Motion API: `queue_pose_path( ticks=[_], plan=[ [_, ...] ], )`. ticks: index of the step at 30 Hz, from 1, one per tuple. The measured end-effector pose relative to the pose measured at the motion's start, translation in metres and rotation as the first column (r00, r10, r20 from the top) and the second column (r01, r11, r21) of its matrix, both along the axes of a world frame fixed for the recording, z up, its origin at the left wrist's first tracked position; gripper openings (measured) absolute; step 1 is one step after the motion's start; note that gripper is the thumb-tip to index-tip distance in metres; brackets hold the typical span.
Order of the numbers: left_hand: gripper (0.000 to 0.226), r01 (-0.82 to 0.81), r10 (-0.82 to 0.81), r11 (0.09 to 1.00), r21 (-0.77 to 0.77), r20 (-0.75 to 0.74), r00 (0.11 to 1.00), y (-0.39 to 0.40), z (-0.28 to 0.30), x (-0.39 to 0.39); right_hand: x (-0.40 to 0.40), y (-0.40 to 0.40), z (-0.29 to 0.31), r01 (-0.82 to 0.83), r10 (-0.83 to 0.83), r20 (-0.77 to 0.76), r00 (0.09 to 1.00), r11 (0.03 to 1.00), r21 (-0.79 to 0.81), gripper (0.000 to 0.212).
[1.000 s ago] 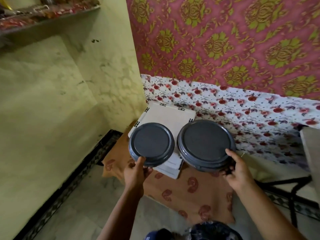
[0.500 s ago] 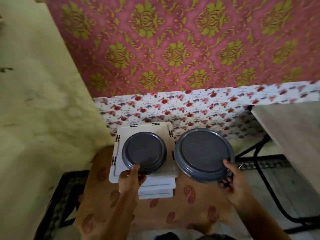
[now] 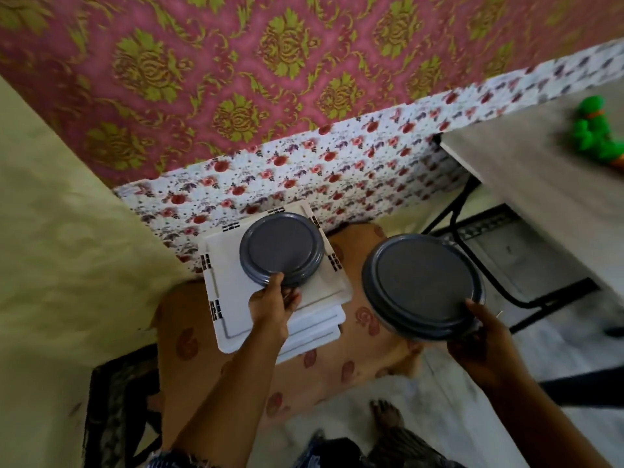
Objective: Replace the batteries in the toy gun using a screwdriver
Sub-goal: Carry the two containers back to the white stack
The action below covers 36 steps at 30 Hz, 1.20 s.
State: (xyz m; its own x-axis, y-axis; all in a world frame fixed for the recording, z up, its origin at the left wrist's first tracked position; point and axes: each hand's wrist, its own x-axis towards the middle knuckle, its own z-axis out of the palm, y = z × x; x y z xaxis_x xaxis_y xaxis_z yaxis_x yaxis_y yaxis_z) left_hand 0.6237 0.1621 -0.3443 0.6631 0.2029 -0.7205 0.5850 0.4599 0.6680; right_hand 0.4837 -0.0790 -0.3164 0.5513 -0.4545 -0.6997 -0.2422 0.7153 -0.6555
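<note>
Down low, a bare foot [image 3: 385, 417] is seen on the pale floor [image 3: 449, 393]. A little higher, a small round grey tub [image 3: 282, 249] is gripped at its near edge by the left hand [image 3: 271, 304], with the thumb laid on the lid and the fingers curled under the rim. The tub is seen over a stack of white boxes [image 3: 233, 298]; whether it rests on them cannot be told. The stack is set on a brown cloth with red shapes [image 3: 324, 363]. A bigger round grey tub [image 3: 422, 287] is held up by the right hand [image 3: 483, 336], whose fingers are curled round its near rim. The two tubs are kept apart from each other. Past them, a flowered white sheet [image 3: 337, 170] is seen, and above it a pink wall with gold flowers [image 3: 236, 79]. Far off to the right, a green toy gun [image 3: 596, 131] is laid on a grey table [image 3: 526, 177], well away from both hands.
</note>
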Motion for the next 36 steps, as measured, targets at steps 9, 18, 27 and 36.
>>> queue_pose_path(
  ticks=[9, 18, 27, 36],
  plan=[
    [0.035, 0.264, -0.262, 0.964, 0.032, -0.049, 0.964, 0.007, 0.014, -0.028, -0.026, 0.026, -0.018, 0.081, -0.079, -0.037, 0.996, 0.995, 0.053, 0.015],
    [0.049, 0.756, -0.736, 0.628, 0.184, -0.174, 0.654, 0.007, -0.032, -0.110, -0.063, 0.061, -0.068, 0.029, -0.005, -0.201, 0.980, 0.993, 0.113, 0.018],
    [0.058, 0.526, -0.509, 0.850, 0.007, -0.239, 0.827, 0.040, -0.089, -0.148, -0.052, 0.113, -0.106, -0.320, 0.337, -0.228, 0.913, 0.941, 0.107, 0.020],
    [0.032, 0.220, -0.243, 0.968, -0.119, -0.237, 0.941, 0.068, -0.127, -0.113, 0.014, 0.146, -0.136, -0.332, 0.350, -0.208, 0.913, 0.936, 0.115, 0.031]
  ],
)
